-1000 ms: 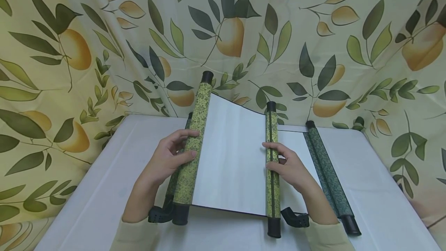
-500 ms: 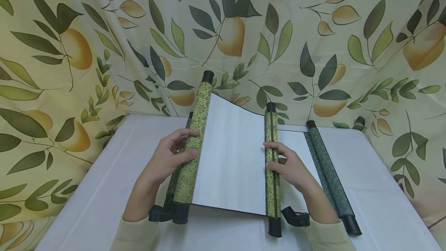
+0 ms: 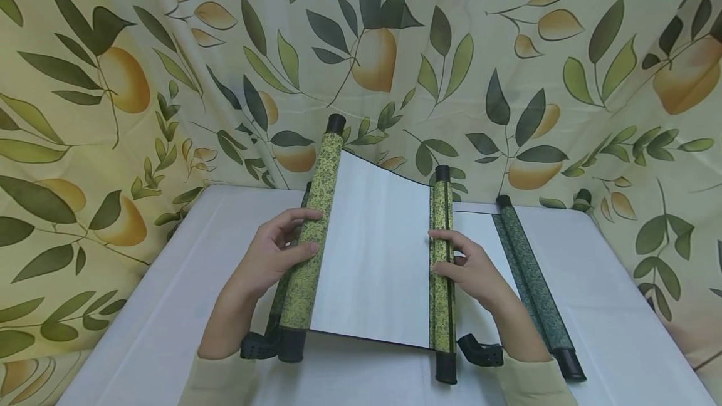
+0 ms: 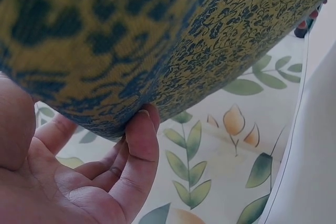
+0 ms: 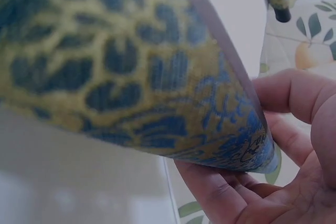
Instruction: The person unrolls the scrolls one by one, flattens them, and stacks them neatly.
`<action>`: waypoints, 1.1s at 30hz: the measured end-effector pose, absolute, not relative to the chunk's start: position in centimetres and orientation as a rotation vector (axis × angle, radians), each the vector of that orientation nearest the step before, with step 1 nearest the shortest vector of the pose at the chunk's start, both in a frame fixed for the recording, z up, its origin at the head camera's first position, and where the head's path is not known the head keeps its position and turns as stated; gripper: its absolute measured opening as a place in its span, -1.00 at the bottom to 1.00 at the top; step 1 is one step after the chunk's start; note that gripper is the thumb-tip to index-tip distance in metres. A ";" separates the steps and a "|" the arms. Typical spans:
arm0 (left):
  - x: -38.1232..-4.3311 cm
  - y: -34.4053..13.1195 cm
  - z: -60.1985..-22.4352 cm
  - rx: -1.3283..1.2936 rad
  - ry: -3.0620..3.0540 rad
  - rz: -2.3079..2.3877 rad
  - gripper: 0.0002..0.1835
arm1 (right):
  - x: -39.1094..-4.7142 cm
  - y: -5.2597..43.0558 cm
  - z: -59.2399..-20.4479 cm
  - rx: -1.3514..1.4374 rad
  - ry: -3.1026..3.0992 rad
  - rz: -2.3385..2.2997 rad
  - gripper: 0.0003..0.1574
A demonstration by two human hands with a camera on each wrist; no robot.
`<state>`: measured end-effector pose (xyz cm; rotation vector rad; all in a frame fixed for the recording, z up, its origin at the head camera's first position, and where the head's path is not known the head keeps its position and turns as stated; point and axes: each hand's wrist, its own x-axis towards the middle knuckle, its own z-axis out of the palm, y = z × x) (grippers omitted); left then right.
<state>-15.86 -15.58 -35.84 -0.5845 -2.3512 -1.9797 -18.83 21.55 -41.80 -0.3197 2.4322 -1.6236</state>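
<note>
A yellow-green patterned scroll is held partly unrolled, with blank white paper (image 3: pixel 375 255) between its rolls. My left hand (image 3: pixel 262 262) grips the thicker left roll (image 3: pixel 326 180), thumb in front and fingers curling behind it. The right hand (image 3: pixel 468 268) pinches the thinner right roll (image 3: pixel 442 318), which has a dark stripe down its length. In the left wrist view, the fingers (image 4: pixel 142 140) press the roll's patterned cloth from below. The right wrist view shows the cloth-covered roll (image 5: pixel 136 77) close up, held between thumb and fingers (image 5: pixel 212 190).
A dark green scroll (image 3: pixel 538 293) lies partly unrolled on the white table (image 3: pixel 615 268); the held scroll hides much of it. Its left roll (image 3: pixel 279 299) shows behind my left hand. A curtain (image 3: pixel 225 80) with leaf and fruit prints hangs behind the table.
The right roll has turned in my right hand, its dark stripe shifting to the right, and the roll has moved slightly right. My left hand and the left roll have stayed nearly still.
</note>
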 end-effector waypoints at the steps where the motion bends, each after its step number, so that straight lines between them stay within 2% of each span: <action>1: -15.8 -15.6 -35.8 -0.583 -2.348 -1.987 -0.49 | -18.9 21.6 -41.8 -0.323 2.427 -1.627 -0.23; 33: -15.7 -15.8 -35.6 -0.564 -2.303 -2.074 -0.49 | -19.0 22.1 -41.9 -0.278 2.457 -1.641 -0.24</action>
